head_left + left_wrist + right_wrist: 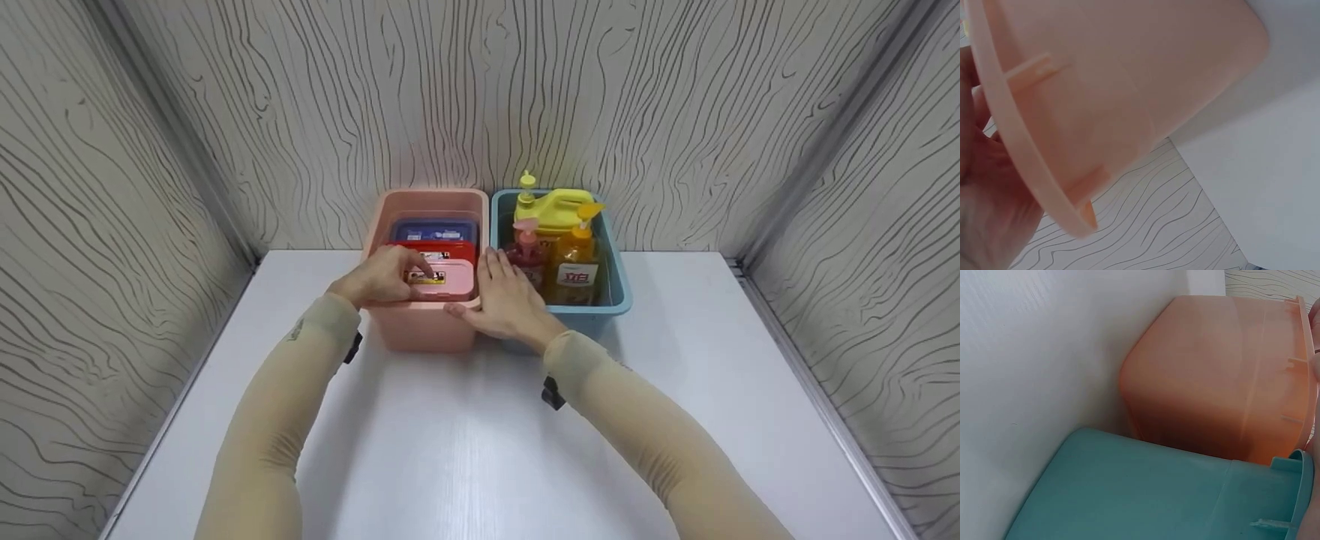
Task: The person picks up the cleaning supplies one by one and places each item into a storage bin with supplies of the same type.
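Observation:
A pink lidded box point(454, 277) with a small label sits at the front of the pink bin point(431, 330). My left hand point(379, 277) reaches over the bin's left rim with bent fingers. Its index finger and thumb touch the box's left part; whether they pinch it is unclear. My right hand point(510, 300) lies with straight fingers across the adjoining rims of the pink bin and the blue bin point(621, 300). Its thumb rests on the pink bin's front rim. In the left wrist view, the pink bin's rim point(1022, 140) hides part of the left hand.
Behind the pink box are a red box point(465, 249) and a blue box point(435, 230). The blue bin holds a yellow pump jug point(551, 215), an orange pump bottle point(576, 259) and a red bottle with a pink pump point(527, 251). Both bins stand on a white table point(450, 442) against a wood-patterned wall.

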Motion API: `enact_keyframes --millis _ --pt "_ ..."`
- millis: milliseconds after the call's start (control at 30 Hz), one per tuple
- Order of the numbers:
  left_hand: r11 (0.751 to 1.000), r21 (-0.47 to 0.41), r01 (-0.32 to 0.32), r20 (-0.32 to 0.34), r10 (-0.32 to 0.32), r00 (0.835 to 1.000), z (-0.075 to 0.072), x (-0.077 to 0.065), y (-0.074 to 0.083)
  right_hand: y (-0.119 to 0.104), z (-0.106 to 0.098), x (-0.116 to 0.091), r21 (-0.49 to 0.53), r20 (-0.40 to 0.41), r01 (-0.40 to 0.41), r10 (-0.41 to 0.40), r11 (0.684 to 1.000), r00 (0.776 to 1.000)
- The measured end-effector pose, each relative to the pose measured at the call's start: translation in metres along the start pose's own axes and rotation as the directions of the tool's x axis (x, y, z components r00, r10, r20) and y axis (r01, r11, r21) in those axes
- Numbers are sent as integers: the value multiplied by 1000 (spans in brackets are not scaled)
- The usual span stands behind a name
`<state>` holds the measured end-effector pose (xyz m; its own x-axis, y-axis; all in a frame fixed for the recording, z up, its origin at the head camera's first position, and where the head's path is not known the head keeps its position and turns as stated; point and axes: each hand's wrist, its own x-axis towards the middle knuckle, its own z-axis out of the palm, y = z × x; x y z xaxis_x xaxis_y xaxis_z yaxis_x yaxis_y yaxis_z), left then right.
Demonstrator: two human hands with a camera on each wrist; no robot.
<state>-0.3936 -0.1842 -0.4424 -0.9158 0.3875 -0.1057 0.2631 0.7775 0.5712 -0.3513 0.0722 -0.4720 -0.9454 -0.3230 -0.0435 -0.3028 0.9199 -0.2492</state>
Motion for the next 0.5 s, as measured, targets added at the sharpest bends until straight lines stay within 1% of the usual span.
enact_keyframes --millis 67,200,300,400,500 --pt "1000 -3 0 9 0 1000 1 1 -1 0 0 0 -1 0 -1 1 1000 1000" --pt "998 47 -48 4 48 999 3 4 -2 0 -1 -1 -15 -11 15 -16 1000 1000" --pt "995 74 -60 2 60 998 5 7 -2 1 -1 0 -21 -17 27 -28 999 999" --pt "1000 17 -7 2 7 1000 5 8 0 1 -1 0 -20 -17 24 -24 1000 1000" --pt "996 -69 53 -21 -55 998 4 8 1 0 1 -1 -17 -24 16 -17 1000 1000"
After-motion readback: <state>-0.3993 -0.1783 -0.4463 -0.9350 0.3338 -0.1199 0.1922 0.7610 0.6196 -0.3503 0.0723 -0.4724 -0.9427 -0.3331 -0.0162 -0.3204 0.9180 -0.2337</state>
